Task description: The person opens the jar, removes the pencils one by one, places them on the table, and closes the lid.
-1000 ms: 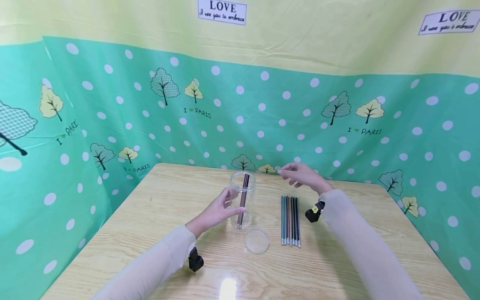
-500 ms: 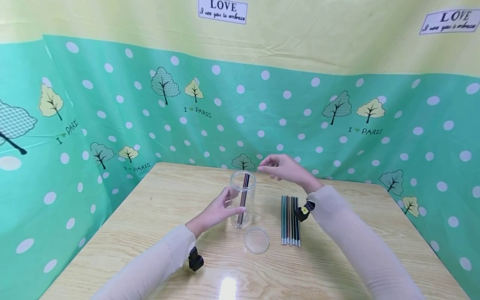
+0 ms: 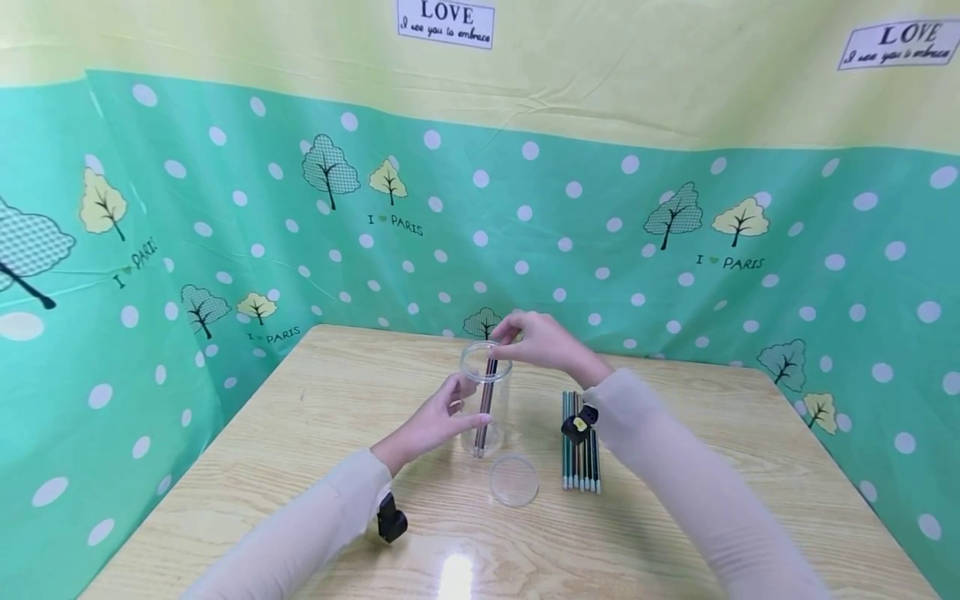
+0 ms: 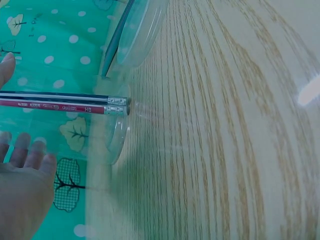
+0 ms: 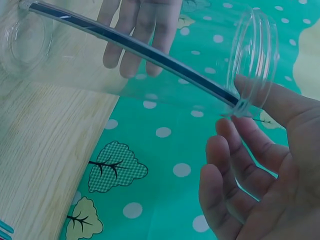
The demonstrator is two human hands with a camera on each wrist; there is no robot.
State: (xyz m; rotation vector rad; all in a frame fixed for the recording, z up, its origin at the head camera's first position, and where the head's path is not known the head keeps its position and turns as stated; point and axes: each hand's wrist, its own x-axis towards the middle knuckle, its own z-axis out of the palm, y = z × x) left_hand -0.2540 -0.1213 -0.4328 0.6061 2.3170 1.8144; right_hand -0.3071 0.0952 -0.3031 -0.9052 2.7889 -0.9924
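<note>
A clear jar (image 3: pixel 501 412) stands upright on the table. My left hand (image 3: pixel 435 423) holds its side, thumb in front and fingers behind. Two pencils, one dark (image 4: pixel 60 96) and one red (image 4: pixel 65 106), lean inside it with their eraser ends down. At the jar's mouth is my right hand (image 3: pixel 542 340). In the right wrist view its thumb reaches the rim (image 5: pixel 257 60) beside the pencils' upper ends. The index fingertip is just outside the wall, and no firm grip shows. The other fingers are loosely bent.
A round clear lid (image 3: pixel 514 482) lies in front of the jar. Right of it, several pencils (image 3: pixel 566 450) lie in a row, partly covered by the right wrist camera (image 3: pixel 579 425). A patterned curtain (image 3: pixel 420 275) hangs behind the wooden table (image 3: pixel 337 392).
My right hand has moved left from beyond the pencil row to the jar's mouth, its fingers now at the pencils' upper ends. My left hand and the jar have stayed put.
</note>
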